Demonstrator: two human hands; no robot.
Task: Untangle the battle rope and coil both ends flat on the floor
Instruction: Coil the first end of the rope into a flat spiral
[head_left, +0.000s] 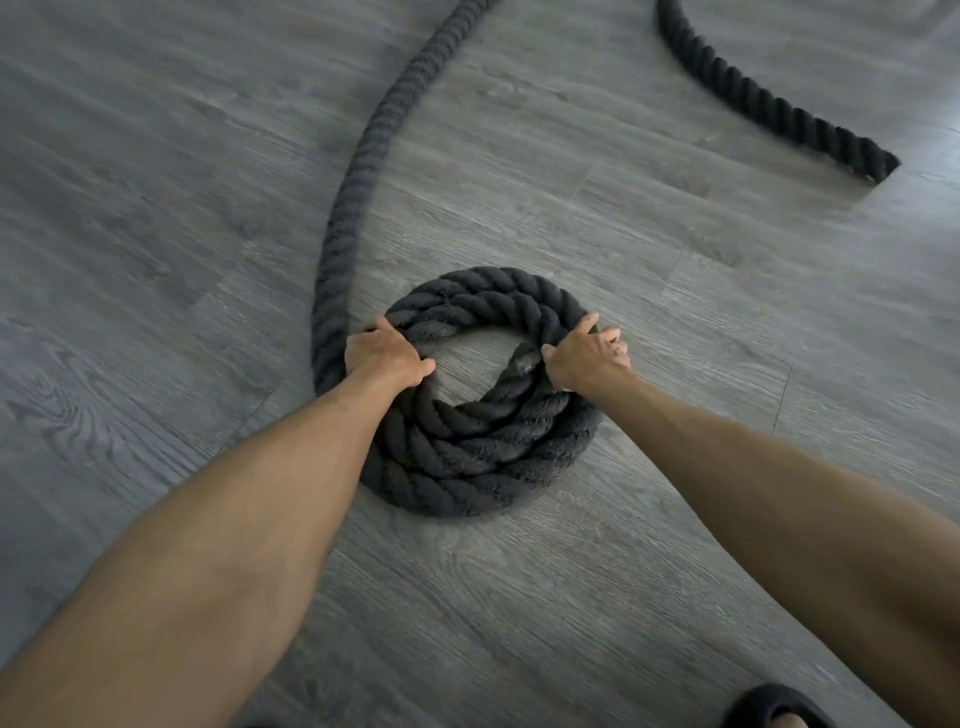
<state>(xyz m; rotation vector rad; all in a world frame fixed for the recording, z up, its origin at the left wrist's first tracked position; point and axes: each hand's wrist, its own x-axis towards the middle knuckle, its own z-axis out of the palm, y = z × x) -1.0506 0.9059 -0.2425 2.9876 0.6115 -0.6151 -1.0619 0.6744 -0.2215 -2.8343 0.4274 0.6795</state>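
**Position.** The battle rope (358, 171) lies on the grey plank floor (156, 234). One end is wound into a coil (467, 457) at centre, near the person, with about three turns and an open middle. Its inner tip (519, 358) shows just inside the right side. From the coil's left edge the rope runs off to the far side. The second end (872, 163) lies far right, uncoiled and well apart from the coil. A dark sandal (769, 706) sits at the near right edge, away from the rope.

**Hands.** The left hand (387, 358) grips the coil's left side, fingers wrapped over the turns and thumb at the inner rim. The right hand (587, 356) grips the right side, fingers curled over the outer turn and thumb inside. Both are clamped on rope.

**Assessment.** The step in hand appears to be turning the coil to take up more rope.

**Recommendations:**
- Rotate both hands together about the centre.
- Slide the coil on the floor rather than lifting it, as a rope this thick is likely heavy and stiff.
- Press down so that no turn rides over its neighbour; the near turns look slightly bunched.
- Lay the incoming run snug against the outer turn at the left.

**Outstanding.** The second end is not yet coiled.
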